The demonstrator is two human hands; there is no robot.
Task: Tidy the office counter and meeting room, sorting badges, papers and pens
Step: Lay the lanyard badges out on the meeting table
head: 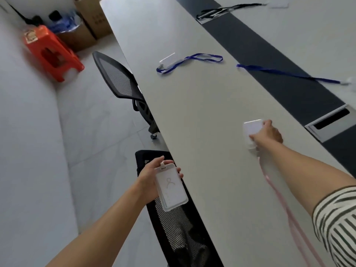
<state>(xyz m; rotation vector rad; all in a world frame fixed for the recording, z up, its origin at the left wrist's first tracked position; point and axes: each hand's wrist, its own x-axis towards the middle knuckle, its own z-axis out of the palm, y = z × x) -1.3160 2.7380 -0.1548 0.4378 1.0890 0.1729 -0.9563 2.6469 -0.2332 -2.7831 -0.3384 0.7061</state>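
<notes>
Lower centre: our left hand (149,176) holds a clear plastic badge holder (171,189), a rounded rectangle with a faint person icon, with the fingers wrapped round its top edge. It hangs over a black mesh chair back (173,218). Right of that, our right arm in a striped sleeve (339,224) reaches over the table (202,105), which is smooth, matt and pale grey. The right hand (267,134) clamps a second clear holder (252,128) lying on the tabletop, thumb on one edge and fingers on the far edge. A flat pink lanyard (285,205) trails from it toward the lower right.

Mid-frame, a blue-lanyard badge (167,58) lies on the table; another blue lanyard (289,74) crosses the dark centre strip (269,60), near a metal cable hatch (331,122). Top right, black lanyards (221,10), blurred.

Left side: a second mesh chair (117,78), a pale tiled floor (92,122), an orange plastic stool (52,53) and cardboard boxes (92,18) at the upper left.
</notes>
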